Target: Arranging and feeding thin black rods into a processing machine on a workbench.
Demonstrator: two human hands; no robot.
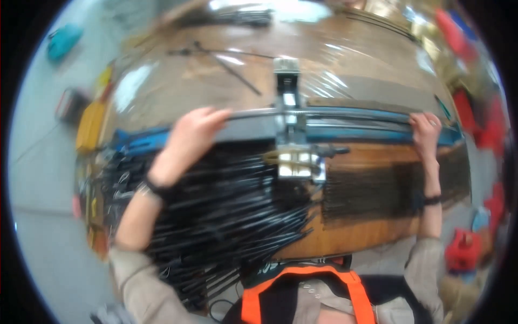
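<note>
On the black garment [283,303] you are wearing, a few small pale marks [268,267] resembling lettering are standing along the upper front edge; they are appearing too blurred for you to be reading them. Elsewhere in the head view, no label, number or sign is showing legibly.

We see the left forearm [139,216] slanting inward up to the left hand [194,132], whose fingers are pinched together and point to the right. The right forearm [430,221] rises almost straight, and the right hand [426,132] has bent fingers (how tightly, we cannot say because of blur). Both hands are well apart.
</note>
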